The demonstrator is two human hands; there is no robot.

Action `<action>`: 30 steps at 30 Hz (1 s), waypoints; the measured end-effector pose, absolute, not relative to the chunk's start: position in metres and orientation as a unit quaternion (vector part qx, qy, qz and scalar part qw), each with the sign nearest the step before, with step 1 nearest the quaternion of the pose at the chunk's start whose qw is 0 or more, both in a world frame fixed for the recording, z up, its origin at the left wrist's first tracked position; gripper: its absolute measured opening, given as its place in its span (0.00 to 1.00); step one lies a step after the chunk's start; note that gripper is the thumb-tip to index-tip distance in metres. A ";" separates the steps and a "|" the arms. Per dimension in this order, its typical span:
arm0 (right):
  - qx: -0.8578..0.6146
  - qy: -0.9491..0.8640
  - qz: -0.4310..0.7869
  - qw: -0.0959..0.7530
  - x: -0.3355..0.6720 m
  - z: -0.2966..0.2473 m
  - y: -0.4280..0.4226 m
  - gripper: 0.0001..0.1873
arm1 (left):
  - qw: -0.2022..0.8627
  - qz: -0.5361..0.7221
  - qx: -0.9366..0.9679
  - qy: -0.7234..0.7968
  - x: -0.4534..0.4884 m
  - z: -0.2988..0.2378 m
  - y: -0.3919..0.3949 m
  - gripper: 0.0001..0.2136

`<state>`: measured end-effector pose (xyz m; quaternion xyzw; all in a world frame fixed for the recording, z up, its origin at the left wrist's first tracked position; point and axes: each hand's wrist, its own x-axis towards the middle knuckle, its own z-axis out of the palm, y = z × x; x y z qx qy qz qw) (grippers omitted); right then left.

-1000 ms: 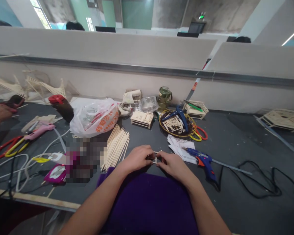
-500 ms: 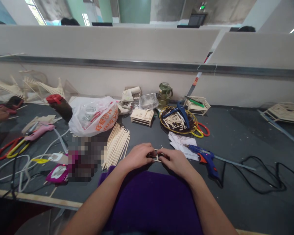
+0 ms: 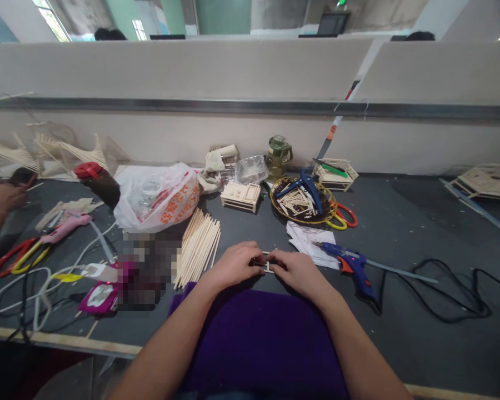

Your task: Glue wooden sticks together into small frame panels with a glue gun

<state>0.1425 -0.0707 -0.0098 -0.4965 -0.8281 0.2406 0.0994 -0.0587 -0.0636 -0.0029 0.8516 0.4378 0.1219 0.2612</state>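
Observation:
My left hand and my right hand meet at the table's near side, fingers closed round the two ends of a small wooden stick frame. Only the frame's middle, with a short crosspiece, shows; my fingers hide its ends. Left of my left hand lies a pile of thin wooden sticks. A blue glue gun rests to the right of my right hand, its nozzle over folded white paper.
Behind are a small stick model, a basket of short sticks with scissors, a green jug and a plastic bag. A pink glue gun and cables lie left. Another person's hand is at far left.
The view has shifted slightly. Both my hands stay on the stick frame, almost unmoved. The other person's hand at far left has moved a little to the right.

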 end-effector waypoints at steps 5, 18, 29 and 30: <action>-0.501 -0.826 0.238 0.099 0.143 -0.012 -0.070 0.09 | 0.276 0.119 0.845 0.442 -0.059 -0.002 -0.063 0.07; -0.525 -0.804 0.240 0.143 0.148 -0.012 -0.068 0.10 | 0.371 0.223 0.749 0.501 -0.067 -0.016 -0.052 0.06; -0.554 -0.754 0.245 0.255 0.159 -0.005 -0.066 0.12 | 0.400 0.235 0.732 0.499 -0.064 -0.016 -0.052 0.05; -0.562 -0.738 0.241 0.284 0.161 -0.004 -0.066 0.12 | 0.409 0.252 0.721 0.499 -0.065 -0.016 -0.051 0.05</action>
